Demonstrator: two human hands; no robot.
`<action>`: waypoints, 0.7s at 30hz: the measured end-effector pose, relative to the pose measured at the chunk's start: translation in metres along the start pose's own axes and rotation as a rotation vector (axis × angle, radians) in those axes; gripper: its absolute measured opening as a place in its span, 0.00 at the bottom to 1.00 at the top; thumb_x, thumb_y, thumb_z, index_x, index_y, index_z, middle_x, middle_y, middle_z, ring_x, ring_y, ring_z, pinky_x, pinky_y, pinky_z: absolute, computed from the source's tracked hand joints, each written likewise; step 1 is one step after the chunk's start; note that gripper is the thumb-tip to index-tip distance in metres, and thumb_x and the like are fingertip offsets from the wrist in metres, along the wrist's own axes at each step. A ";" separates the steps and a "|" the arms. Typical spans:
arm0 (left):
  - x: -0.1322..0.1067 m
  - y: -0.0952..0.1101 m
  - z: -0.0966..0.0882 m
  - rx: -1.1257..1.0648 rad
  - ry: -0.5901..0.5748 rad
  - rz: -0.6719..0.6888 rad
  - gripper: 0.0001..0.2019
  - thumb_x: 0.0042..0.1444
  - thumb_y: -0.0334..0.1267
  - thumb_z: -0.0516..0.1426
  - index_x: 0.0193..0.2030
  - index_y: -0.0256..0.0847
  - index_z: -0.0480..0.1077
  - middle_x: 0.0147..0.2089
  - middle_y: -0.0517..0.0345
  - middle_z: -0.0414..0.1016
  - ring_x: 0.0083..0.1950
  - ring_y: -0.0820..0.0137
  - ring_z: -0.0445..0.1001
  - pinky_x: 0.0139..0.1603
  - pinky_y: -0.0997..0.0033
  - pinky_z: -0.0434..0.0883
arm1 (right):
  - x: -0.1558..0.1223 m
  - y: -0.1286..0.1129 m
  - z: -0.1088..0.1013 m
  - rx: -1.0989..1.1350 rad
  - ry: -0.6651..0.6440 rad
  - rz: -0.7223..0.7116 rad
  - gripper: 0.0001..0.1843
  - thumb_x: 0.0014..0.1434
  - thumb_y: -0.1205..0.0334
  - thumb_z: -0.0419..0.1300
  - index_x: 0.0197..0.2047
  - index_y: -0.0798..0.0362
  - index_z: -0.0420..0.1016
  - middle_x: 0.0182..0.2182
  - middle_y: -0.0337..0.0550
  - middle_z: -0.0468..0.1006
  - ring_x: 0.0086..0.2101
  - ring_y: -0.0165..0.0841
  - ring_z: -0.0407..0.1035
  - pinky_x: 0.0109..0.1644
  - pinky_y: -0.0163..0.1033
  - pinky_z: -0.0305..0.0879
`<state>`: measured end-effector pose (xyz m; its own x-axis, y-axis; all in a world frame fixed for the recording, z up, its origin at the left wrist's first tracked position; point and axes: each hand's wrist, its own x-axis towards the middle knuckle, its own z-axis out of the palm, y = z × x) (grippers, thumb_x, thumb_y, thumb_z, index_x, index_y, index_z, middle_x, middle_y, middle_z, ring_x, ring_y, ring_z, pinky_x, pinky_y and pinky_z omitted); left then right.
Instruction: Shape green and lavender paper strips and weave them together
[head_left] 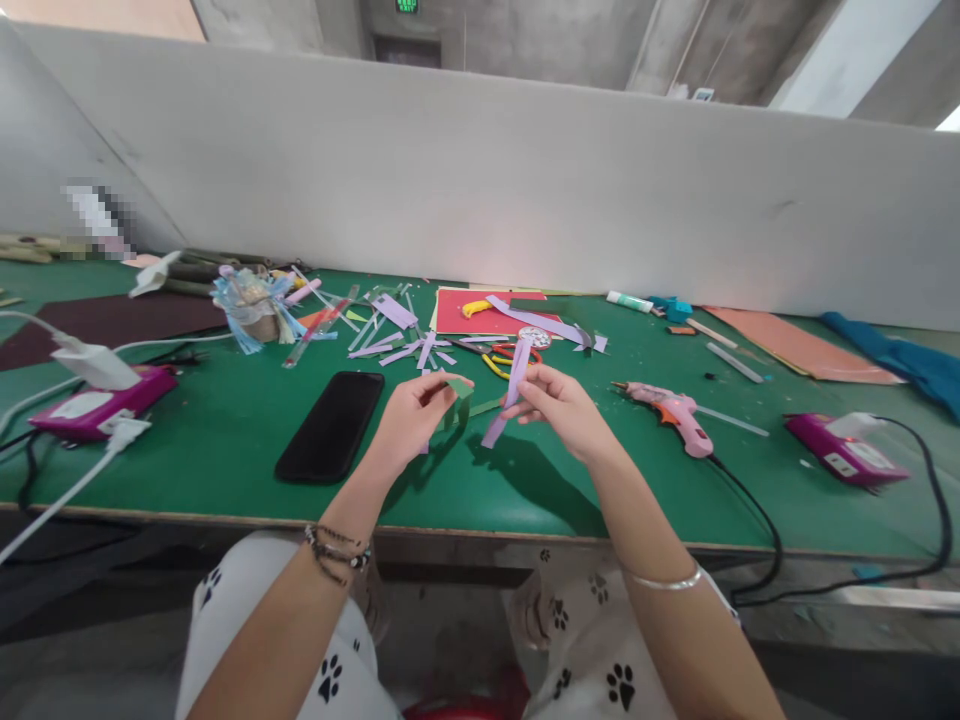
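Observation:
My left hand is raised over the green table, its fingers pinched on a small green paper piece. My right hand is beside it, fingers closed on a purple paper strip that hangs down toward the table. The two hands are a short gap apart. Just behind them lie scissors with red and yellow handles and several loose purple strips.
A black phone lies left of my hands. A pink glue gun with its cord lies to the right. Magenta boxes sit at both sides. Red paper, a glue stick and scraps fill the back. A white wall borders the table.

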<state>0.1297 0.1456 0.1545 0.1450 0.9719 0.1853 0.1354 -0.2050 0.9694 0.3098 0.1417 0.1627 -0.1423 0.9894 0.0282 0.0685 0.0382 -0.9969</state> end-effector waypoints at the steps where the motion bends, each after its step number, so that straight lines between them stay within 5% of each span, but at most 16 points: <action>1: 0.000 0.000 0.000 -0.016 -0.004 -0.008 0.15 0.46 0.45 0.53 0.32 0.35 0.74 0.14 0.70 0.46 0.16 0.80 0.45 0.16 0.77 0.45 | 0.000 0.000 0.001 0.017 0.001 0.002 0.10 0.47 0.58 0.58 0.27 0.54 0.62 0.22 0.35 0.74 0.23 0.26 0.72 0.25 0.29 0.64; 13: 0.000 0.002 0.001 -0.068 -0.009 -0.076 0.14 0.46 0.41 0.52 0.33 0.36 0.75 0.12 0.68 0.58 0.16 0.80 0.57 0.17 0.81 0.55 | -0.006 -0.007 0.006 0.092 0.072 -0.122 0.13 0.40 0.60 0.64 0.31 0.54 0.68 0.21 0.33 0.73 0.23 0.24 0.69 0.27 0.30 0.65; 21: 0.002 -0.003 0.004 -0.350 -0.099 -0.126 0.10 0.45 0.41 0.55 0.27 0.35 0.72 0.15 0.67 0.61 0.18 0.80 0.61 0.19 0.80 0.63 | -0.018 -0.019 0.000 0.032 0.093 -0.180 0.12 0.43 0.57 0.63 0.19 0.54 0.66 0.18 0.38 0.74 0.18 0.24 0.65 0.21 0.31 0.59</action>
<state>0.1338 0.1477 0.1511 0.2446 0.9677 0.0615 -0.1820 -0.0165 0.9832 0.3107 0.1226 0.1815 -0.0576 0.9758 0.2110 0.0189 0.2123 -0.9770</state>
